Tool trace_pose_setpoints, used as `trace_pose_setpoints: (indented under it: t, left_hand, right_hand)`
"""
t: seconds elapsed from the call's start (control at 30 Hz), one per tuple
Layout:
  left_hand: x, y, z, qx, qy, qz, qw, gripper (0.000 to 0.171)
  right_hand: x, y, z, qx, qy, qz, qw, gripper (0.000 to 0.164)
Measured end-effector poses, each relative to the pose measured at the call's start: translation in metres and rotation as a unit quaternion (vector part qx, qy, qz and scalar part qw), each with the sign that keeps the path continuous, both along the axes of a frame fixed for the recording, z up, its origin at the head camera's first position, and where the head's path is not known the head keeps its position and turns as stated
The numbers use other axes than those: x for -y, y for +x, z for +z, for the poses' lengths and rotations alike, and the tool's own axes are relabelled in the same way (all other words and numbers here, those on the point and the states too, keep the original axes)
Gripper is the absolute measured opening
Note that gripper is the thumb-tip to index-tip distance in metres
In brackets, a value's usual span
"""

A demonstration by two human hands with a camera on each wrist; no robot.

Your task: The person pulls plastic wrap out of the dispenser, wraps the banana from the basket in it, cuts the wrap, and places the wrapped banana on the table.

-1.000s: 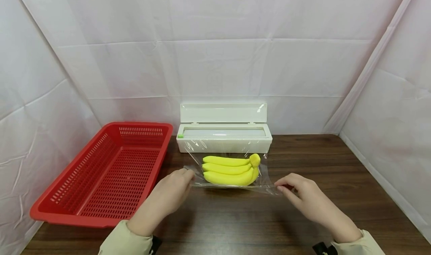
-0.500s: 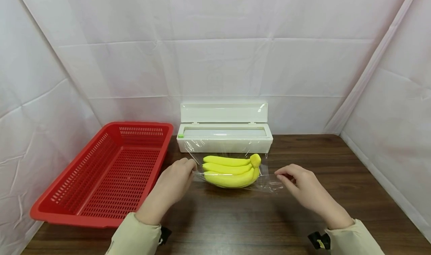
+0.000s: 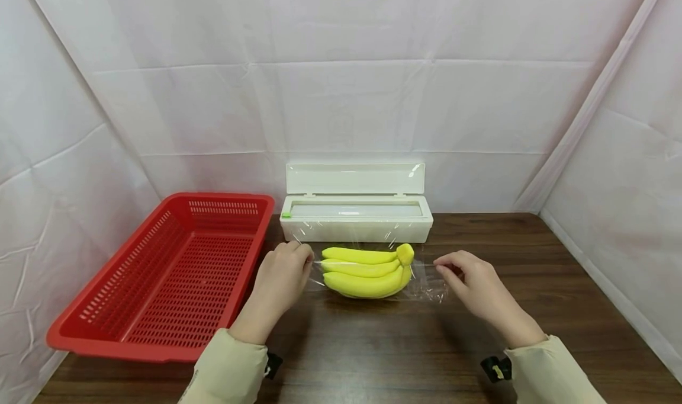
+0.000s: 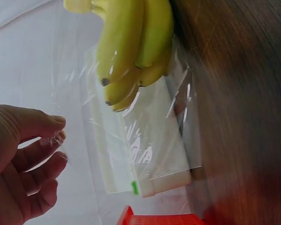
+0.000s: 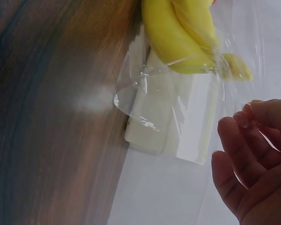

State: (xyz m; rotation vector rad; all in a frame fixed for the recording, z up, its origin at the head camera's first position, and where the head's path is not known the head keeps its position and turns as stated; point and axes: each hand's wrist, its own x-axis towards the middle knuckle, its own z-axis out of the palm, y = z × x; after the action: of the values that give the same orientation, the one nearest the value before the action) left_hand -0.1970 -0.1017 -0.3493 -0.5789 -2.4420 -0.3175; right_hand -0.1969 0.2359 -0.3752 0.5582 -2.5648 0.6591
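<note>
A bunch of yellow bananas (image 3: pixel 364 271) lies on the table in the head view, with clear plastic wrap (image 3: pixel 426 282) under and over it. My left hand (image 3: pixel 282 276) pinches one corner of the wrap left of the bananas; in the left wrist view the film (image 4: pixel 56 138) is bunched between thumb and fingertips. To the right of the bananas, my right hand (image 3: pixel 474 282) pinches the other corner, with crumpled film (image 5: pixel 246 119) at the fingertips in the right wrist view. Between both hands the wrap's edge stretches above the bananas.
Behind the bananas stands a white wrap dispenser box (image 3: pixel 357 231) with its lid (image 3: pixel 355 179) raised and a green cutter slider (image 3: pixel 286 215) at its left end. A red perforated basket (image 3: pixel 160 350) sits at the left. White cloth walls (image 3: pixel 341 96) surround the wooden table (image 3: pixel 383 356).
Both hands have moved away from me, toward the dispenser, carrying the wrap's edge back from in front of the bananas to over them. The bananas, basket and box stay put.
</note>
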Motion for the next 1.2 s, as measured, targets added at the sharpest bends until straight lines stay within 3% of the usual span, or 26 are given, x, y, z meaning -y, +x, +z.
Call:
trace_pose_setpoints:
  t: [0.4,0.83,1.2]
  left_hand:
    - [0.000,-0.013,-0.011,0.005,0.018,0.019,0.9996,0.009]
    - [-0.003,-0.026,-0.024,0.043,0.018,0.046,0.9978,0.011]
    - [-0.005,-0.029,-0.034,0.077,0.016,0.059,0.9952,0.010]
  right_hand:
    - [0.003,-0.012,-0.007,0.039,-0.010,-0.023,0.999,0.012]
    - [0.003,-0.021,-0.014,0.074,-0.006,-0.031,0.997,0.013]
    - [0.004,-0.027,-0.023,0.095,0.008,-0.020,0.995,0.012]
